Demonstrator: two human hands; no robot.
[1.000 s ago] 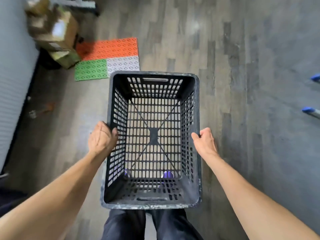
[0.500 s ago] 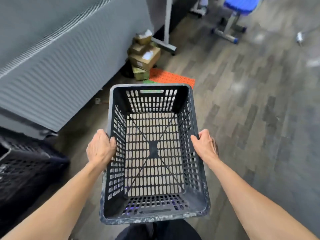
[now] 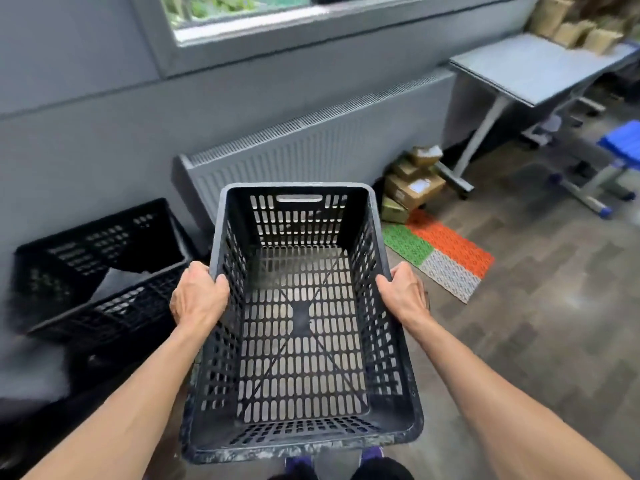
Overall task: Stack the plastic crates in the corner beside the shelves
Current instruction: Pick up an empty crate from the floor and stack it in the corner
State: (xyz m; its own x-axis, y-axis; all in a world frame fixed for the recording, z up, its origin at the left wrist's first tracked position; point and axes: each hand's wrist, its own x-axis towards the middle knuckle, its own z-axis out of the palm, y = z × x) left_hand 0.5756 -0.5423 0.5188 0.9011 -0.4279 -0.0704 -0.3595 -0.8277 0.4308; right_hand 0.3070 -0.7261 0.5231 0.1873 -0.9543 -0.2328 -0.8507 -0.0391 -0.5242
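- Grey wood-look floor [image 3: 540,341] runs to a wall with a radiator [image 3: 311,150] under a window.
- Held crate [image 3: 301,438] is empty, carried above the floor; left hand [image 3: 197,299] and right hand [image 3: 405,296] clamp its 2 long rims.
- Second black crate [image 3: 100,268], now fully visible at left, holds something dark, unclear.
- Compared with 0.5 s ago, a desk [image 3: 533,71] appears.

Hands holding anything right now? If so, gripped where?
Yes: an empty black crate, carried in both hands. The left hand grips the top rim of its left long side, the right hand the rim of its right long side.
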